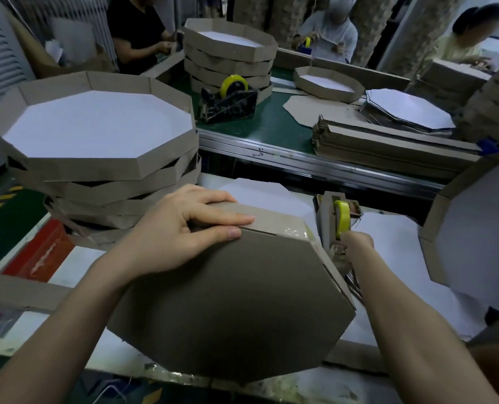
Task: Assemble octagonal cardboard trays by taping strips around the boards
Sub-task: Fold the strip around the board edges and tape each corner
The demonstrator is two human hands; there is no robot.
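An octagonal cardboard tray (pixel 227 301) stands tilted on the table in front of me, its brown underside facing me. My left hand (pixel 181 228) lies over its top edge, fingers pressing the side strip (pixel 271 220) where clear tape (pixel 293 230) covers a seam. My right hand (pixel 356 243) reaches to the tape dispenser (pixel 337 225) with the yellow roll, just right of the tray; its fingers are mostly hidden behind the dispenser.
A stack of finished trays (pixel 102 158) rises at the left. Across the green conveyor (pixel 271 126) stand another tray stack (pixel 230 56), a black tape dispenser (pixel 227 102), cardboard strips (pixel 388 147) and octagonal boards (pixel 408 112). Another tray (pixel 470 228) leans at right. Other people work beyond.
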